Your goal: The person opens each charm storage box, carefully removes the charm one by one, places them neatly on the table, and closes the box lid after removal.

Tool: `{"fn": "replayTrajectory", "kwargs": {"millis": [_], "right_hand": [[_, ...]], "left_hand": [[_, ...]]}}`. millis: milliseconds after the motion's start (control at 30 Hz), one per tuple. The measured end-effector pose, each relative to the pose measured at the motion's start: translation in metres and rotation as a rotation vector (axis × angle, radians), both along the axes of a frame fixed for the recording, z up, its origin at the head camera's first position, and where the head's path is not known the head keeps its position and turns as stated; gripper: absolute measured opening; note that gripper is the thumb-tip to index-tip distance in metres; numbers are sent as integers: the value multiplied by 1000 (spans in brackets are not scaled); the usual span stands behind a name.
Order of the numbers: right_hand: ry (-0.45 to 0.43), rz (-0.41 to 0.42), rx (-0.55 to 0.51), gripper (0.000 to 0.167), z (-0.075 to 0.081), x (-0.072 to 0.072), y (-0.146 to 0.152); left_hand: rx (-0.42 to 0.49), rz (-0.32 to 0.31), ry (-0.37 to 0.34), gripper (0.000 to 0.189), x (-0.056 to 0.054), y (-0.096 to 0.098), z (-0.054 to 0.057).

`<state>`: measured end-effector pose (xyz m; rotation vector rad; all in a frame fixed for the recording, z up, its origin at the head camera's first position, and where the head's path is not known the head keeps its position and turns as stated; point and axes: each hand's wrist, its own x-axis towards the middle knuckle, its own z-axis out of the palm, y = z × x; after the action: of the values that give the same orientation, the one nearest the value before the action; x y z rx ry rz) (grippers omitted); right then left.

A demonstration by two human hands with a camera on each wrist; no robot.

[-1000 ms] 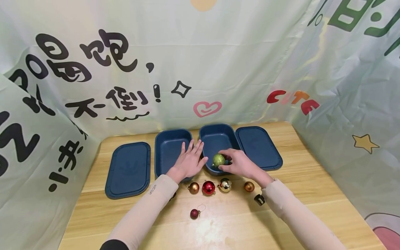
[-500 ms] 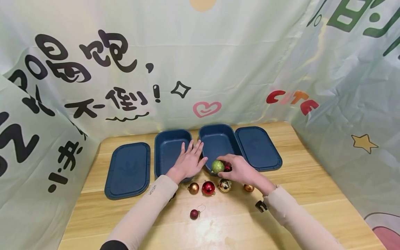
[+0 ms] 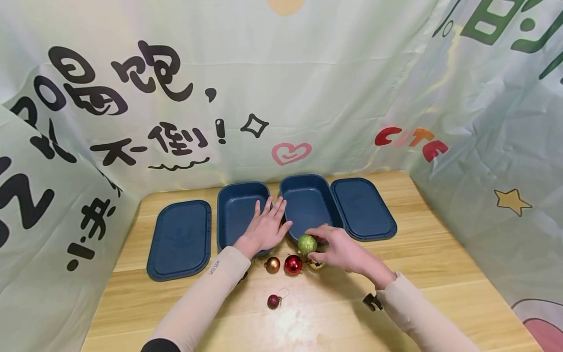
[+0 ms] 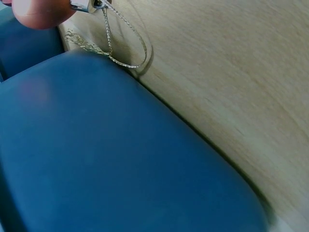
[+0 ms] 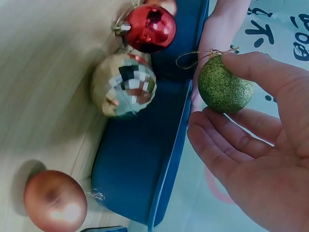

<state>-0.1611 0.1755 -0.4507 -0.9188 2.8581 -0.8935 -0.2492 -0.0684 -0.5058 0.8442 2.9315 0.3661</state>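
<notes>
My right hand (image 3: 340, 248) pinches a green glitter Christmas ball (image 5: 226, 84) between thumb and fingers. It is over the near edge of the right blue box (image 3: 308, 198). A bit of dark red shows behind the ball. My left hand (image 3: 266, 230) lies with fingers spread across the neighbouring rims of the right and left blue boxes (image 3: 237, 217). Nearer on the table sit a copper ball (image 3: 272, 265), a shiny red ball (image 3: 292, 264) and a faceted gold ball (image 5: 124, 86), partly behind my right hand in the head view. Another copper ball (image 5: 55, 200) shows in the right wrist view.
A small dark red ball (image 3: 273, 301) with a string loop lies closer to me. Flat blue lids rest at the far left (image 3: 179, 239) and right (image 3: 364, 209) of the boxes. A printed cloth (image 3: 343, 98) hangs behind the wooden table (image 3: 440, 283).
My right hand has drawn the green ball toward me, from over the right box's inside to its near edge, and now covers the right copper ball in the head view. My left hand stays put.
</notes>
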Motion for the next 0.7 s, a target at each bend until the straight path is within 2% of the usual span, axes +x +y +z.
{"fn": "replayTrajectory", "kwargs": {"millis": [200, 333, 500, 700], "right_hand": [[-10, 11, 24, 54, 2, 12, -2], [-18, 32, -2, 55, -2, 19, -3], [29, 52, -6, 56, -6, 28, -5], [-7, 92, -36, 55, -11, 39, -9]], "left_hand": [[-1, -1, 13, 72, 0, 0, 1], [-1, -1, 18, 72, -1, 0, -1], [-13, -2, 17, 74, -1, 0, -1], [-22, -3, 12, 75, 0, 0, 0]]}}
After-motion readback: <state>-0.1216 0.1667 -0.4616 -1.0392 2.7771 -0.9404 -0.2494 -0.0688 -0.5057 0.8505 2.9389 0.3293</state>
